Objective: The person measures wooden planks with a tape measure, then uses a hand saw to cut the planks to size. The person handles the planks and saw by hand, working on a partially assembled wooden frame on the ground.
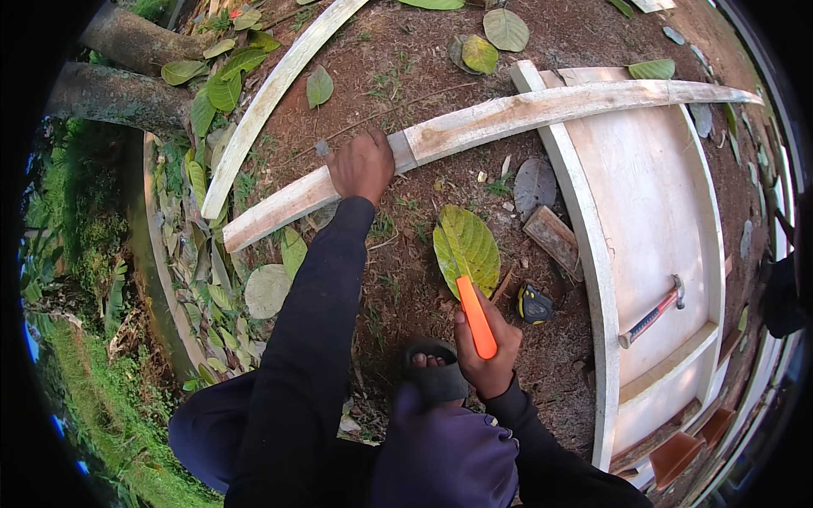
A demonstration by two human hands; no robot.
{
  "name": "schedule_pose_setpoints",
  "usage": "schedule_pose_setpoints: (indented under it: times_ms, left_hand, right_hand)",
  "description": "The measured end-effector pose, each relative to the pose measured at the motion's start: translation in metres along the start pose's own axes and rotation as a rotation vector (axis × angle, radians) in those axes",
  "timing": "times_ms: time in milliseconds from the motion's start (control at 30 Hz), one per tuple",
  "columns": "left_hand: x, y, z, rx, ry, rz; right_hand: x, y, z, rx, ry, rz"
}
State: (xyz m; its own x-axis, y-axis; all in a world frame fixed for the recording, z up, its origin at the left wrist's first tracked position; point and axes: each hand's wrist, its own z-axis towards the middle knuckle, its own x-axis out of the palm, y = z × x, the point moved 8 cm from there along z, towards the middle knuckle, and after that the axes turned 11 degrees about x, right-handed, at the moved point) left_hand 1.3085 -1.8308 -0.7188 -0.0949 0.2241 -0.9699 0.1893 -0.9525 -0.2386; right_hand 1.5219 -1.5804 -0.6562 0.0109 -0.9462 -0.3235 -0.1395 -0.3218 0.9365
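My left hand [362, 163] is closed around a long pale wooden plank [500, 113], whose right part lies across a white wooden frame [601, 296]. My right hand [487, 339] grips an orange-handled tool [472, 306] with a thin blade pointing up over a yellow-green leaf [474, 241]; it looks like a small saw. Just right of that hand, a black and yellow tape measure [533, 303] lies on the dirt. A claw hammer [652, 311] with a red and dark handle rests on the frame's panel [644, 212].
Another pale plank [269, 106] lies at upper left. A short wood offcut [552, 241] sits beside the frame. Tree trunks [127, 97], fallen leaves and a low edge [161, 254] with greenery beyond are on the left. My sandalled foot [432, 368] is below my hands.
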Motion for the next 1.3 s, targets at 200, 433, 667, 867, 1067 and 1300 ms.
schedule_pose_setpoints:
  times_ms: [200, 433, 667, 867, 1067, 1300]
  left_hand:
    - [0.006, -0.007, 0.001, 0.133, -0.059, -0.012]
    - [0.003, 0.003, -0.003, -0.014, 0.026, 0.002]
    - [-0.005, -0.007, 0.0, 0.132, -0.101, -0.004]
    - [-0.005, -0.007, 0.003, 0.04, 0.008, -0.025]
    - [0.001, -0.004, 0.007, 0.058, 0.011, -0.034]
    - [-0.005, -0.004, 0.002, -0.014, 0.063, -0.009]
  right_hand:
    - [0.057, 0.036, 0.115, -0.069, -0.105, 0.081]
    - [-0.006, -0.006, -0.026, -0.016, -0.01, -0.016]
    - [0.054, 0.034, 0.102, -0.105, -0.106, 0.11]
    - [-0.017, -0.007, -0.034, -0.027, -0.002, -0.046]
    - [0.058, 0.051, 0.133, -0.044, -0.039, 0.036]
    - [-0.021, -0.006, -0.044, -0.032, 0.002, -0.094]
